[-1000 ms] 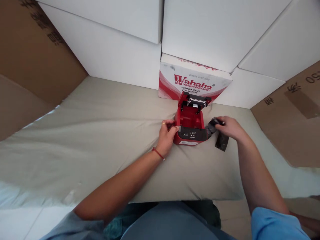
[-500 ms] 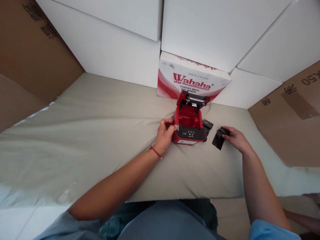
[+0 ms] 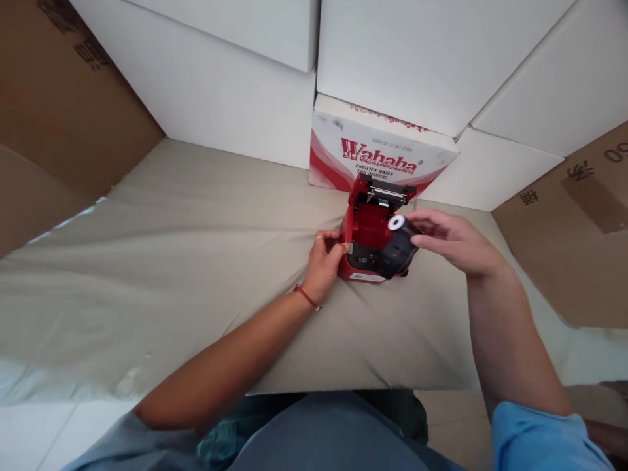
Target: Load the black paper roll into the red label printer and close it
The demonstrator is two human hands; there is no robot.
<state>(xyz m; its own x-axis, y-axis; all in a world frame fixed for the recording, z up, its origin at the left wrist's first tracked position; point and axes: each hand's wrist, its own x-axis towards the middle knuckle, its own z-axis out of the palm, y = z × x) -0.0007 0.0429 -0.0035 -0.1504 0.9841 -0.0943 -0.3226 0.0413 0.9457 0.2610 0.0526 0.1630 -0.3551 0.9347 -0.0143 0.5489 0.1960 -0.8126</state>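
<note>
A small red-and-black printer [image 3: 347,265] stands on the cloth with its lid [image 3: 387,190] raised and its red inner bay showing. My left hand [image 3: 324,268] is closed on the printer's left front edge, thumb on top. In my right hand [image 3: 456,241] is a black roll [image 3: 398,248] with a white core, pinched between thumb and fingers. The roll is tilted over the right front of the printer, and its loose end hangs across the control panel [image 3: 362,256]. I cannot tell whether it touches the printer.
A Wahaha water carton [image 3: 377,147] stands right behind the printer, against stacked white boxes [image 3: 235,91]. Brown cartons flank the cloth-covered surface [image 3: 196,261] at left [image 3: 63,131] and right [image 3: 579,242]. Part of another person's arm [image 3: 606,437] shows at lower right.
My right hand has lifted the black roll and carried it left, from beside the printer to over its front right. My left hand has stayed on the printer.
</note>
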